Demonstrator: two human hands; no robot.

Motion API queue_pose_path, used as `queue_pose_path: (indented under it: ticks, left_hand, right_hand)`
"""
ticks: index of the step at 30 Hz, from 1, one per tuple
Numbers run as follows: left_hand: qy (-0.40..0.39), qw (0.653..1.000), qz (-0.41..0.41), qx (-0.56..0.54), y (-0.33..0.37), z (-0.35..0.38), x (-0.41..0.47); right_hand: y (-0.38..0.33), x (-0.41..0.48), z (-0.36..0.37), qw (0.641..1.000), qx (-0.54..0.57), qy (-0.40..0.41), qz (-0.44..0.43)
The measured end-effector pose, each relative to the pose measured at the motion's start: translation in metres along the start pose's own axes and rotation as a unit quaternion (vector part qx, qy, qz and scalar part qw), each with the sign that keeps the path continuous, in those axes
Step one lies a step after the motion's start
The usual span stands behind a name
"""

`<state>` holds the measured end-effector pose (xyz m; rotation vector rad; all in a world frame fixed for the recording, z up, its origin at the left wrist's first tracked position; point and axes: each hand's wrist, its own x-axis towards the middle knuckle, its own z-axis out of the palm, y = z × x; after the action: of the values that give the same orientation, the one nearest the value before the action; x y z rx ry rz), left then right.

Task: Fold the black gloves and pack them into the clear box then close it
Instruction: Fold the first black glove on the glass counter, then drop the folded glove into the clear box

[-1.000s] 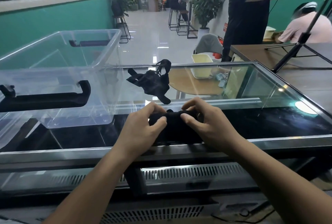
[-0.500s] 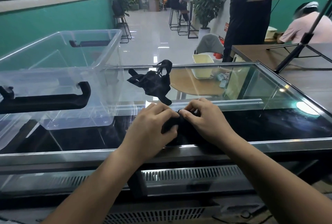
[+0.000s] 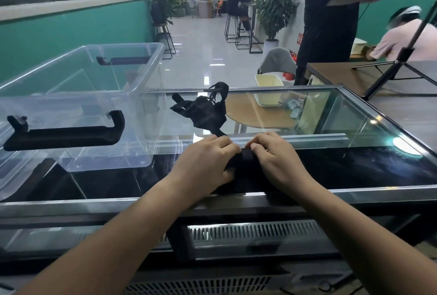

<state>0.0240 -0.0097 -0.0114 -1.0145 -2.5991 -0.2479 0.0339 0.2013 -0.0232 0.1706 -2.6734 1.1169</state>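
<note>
One long glass counter fills the space in front of the person, its metal edge running along the near side. On its left part stands the clear box, open at the top, with a black handle at the near end and another at the far end. Just right of the box, further back on the glass, a loose black glove lies crumpled, its fingers sticking up and out in several directions.

Nearer the person, close to the front edge of the counter, the folded black glove sits as a dark bundle between both hands. The left hand grips its left side, fingers curled over the top and thumb tucked against the near side. The right hand holds the right side the same way, fingers bent down onto the cloth. The two sets of knuckles nearly meet over the bundle, which lies well apart from the box.
</note>
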Motion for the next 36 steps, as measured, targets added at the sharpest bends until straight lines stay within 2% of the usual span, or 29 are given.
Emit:
queue_pose_path:
  ticks: [6, 9, 18, 21, 24, 28, 31, 36]
  left_hand:
    - [-0.004, 0.999, 0.012, 0.034, -0.003, -0.007, 0.011]
    - [0.027, 0.999, 0.021, 0.035, -0.01, -0.024, 0.007]
    - [0.15, 0.988, 0.033, 0.015, -0.023, -0.17, -0.003]
    - [0.188, 0.982, 0.012, 0.028, -0.044, -0.214, -0.008]
    - [0.185, 0.981, -0.03, 0.042, -0.076, -0.244, -0.018]
    - [0.111, 0.985, -0.121, 0.047, -0.122, -0.251, -0.023]
    - [-0.02, 0.978, -0.202, 0.049, -0.152, -0.248, -0.023]
    - [-0.194, 0.944, -0.265, 0.034, -0.172, -0.233, -0.015]
  right_hand:
    - [0.0, 0.001, 0.001, 1.0, 0.008, -0.014, 0.001]
    - [-0.005, 0.004, 0.002, 1.0, 0.0, -0.025, -0.008]
    - [-0.045, 0.041, 0.035, 0.996, 0.065, -0.054, 0.009]
    - [-0.059, 0.051, 0.05, 0.996, 0.063, -0.066, 0.007]
    - [-0.071, 0.058, 0.06, 0.996, 0.061, -0.07, 0.004]
    - [-0.065, 0.055, 0.063, 0.997, 0.051, -0.054, 0.002]
    - [-0.063, 0.056, 0.064, 0.998, 0.039, -0.051, -0.009]
    - [-0.06, 0.057, 0.066, 0.999, 0.037, -0.037, -0.013]
